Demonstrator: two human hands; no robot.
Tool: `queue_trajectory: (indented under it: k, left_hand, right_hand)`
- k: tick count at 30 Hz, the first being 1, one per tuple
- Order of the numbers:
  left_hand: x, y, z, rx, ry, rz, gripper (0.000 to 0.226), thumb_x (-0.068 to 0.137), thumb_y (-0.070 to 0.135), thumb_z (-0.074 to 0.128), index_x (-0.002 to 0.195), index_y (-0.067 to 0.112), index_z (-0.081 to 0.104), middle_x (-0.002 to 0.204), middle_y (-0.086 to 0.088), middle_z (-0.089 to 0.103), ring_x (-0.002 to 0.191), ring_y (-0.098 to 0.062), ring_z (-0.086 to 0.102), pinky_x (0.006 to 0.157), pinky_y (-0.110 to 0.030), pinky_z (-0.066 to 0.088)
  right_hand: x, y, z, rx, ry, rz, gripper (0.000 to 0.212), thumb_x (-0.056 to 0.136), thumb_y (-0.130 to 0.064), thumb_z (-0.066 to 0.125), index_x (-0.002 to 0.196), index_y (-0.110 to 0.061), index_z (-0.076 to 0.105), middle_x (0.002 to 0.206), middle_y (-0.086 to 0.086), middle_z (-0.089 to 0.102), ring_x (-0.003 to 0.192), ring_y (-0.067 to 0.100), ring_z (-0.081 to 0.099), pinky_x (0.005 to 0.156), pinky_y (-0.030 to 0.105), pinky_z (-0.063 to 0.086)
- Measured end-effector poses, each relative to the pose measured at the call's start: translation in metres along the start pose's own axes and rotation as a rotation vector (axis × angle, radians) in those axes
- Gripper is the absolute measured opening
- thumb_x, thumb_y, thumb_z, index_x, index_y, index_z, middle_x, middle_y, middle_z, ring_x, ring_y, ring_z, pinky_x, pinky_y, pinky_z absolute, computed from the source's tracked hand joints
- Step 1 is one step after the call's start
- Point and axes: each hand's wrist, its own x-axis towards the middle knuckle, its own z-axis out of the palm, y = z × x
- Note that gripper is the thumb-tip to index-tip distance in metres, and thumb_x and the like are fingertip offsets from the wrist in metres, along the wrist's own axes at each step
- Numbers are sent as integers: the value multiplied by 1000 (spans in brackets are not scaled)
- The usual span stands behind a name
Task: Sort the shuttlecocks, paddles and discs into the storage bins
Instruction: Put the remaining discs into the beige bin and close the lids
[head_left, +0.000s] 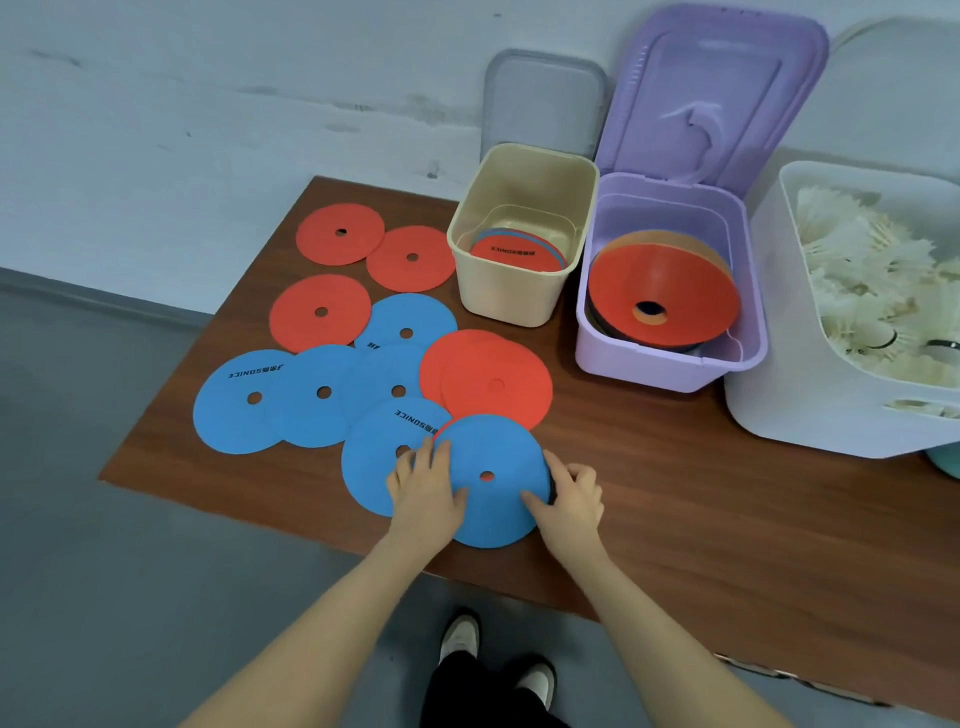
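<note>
Both hands on one blue disc at the near edge of the brown tabletop. Left hand lies flat on the disc's left side, fingers spread and pressing down, thumb on the blue surface; not closed round anything. Right hand at the disc's right rim, fingers curled over the edge with the thumb on top, pinching the rim. Whether the disc is lifted off the tabletop, cannot tell.

That disc overlaps a second blue disc to its left, printed with dark lettering, and a pair of stacked red discs just behind it. Further left of the held disc: three more blue discs in an overlapping row; behind them another blue disc and three red discs toward the wall.

Behind the held disc, a beige bin with a few red and blue discs lying in its bottom. Touching its right side, a lilac bin, lid up against the wall, holding a tilted stack of discs with a red one on top. Right of the lilac bin, a white bin full of white shuttlecocks.

Shoes on the grey floor below the tabletop edge.
</note>
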Motion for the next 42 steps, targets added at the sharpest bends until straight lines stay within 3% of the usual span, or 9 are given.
queue_trajectory:
  k: [5,10,14,18,25,28,32,37,42]
  left_hand:
    - [3,7,0,-112,-30,63,70,87,32,59,146,23,21,152,-1,20,135,-27,19,108,-40,21]
    - [-1,15,7,-246,-34,123,72,86,24,62,146,22,23,148,-2,23,124,-25,28,104,-32,30]
    - [1,21,6,-144,-6,131,77,84,31,63,146,27,17,139,-4,25,114,-25,35,97,-33,33]
    - [2,27,5,41,-2,150,80,83,39,63,145,30,14,136,-5,26,109,-28,40,92,-37,36]
    - [5,29,-4,-23,-118,85,85,76,40,70,143,22,20,128,-9,24,110,-32,39,86,-41,47]
    - [-1,32,-9,-65,-64,74,88,76,38,71,144,18,19,127,-9,24,112,-28,38,88,-37,47]
    - [-8,36,-26,-151,67,81,89,77,36,71,146,16,19,126,-7,23,115,-25,35,92,-33,44]
    - [-1,43,-65,-200,260,77,90,77,36,71,147,14,19,127,-9,23,118,-25,30,101,-31,33]
    - [30,53,-115,-140,399,129,88,78,37,68,147,15,19,130,-11,25,116,-28,30,99,-34,28]
  right_hand:
    - [1,0,-5,141,29,97,63,81,-20,65,138,-28,39,124,6,33,113,27,36,100,34,27]
    - [-1,11,-14,116,57,172,61,77,-18,66,132,-29,41,131,4,31,115,27,32,99,37,23]
    - [-6,18,-16,130,80,112,59,76,-16,66,127,-31,42,134,-6,36,122,24,30,104,41,17]
    - [-10,23,-19,215,77,72,54,78,-10,62,124,-31,44,118,-12,50,118,16,34,105,38,13]
    - [-18,22,-25,279,59,-53,56,83,-4,57,131,-27,44,121,-9,46,102,5,42,93,26,19]
    - [-18,18,-32,267,61,-111,52,86,-7,56,133,-25,44,124,-4,47,98,4,42,91,22,20]
    - [-13,6,-46,244,111,-244,50,86,-7,57,133,-23,46,120,0,50,106,13,50,76,15,18]
    - [3,-27,-64,228,183,-403,52,88,-10,57,137,-22,43,112,-6,43,99,11,45,80,17,18]
    - [32,-72,-91,218,305,-544,51,85,-8,62,134,-12,47,110,3,49,108,26,50,93,41,35]
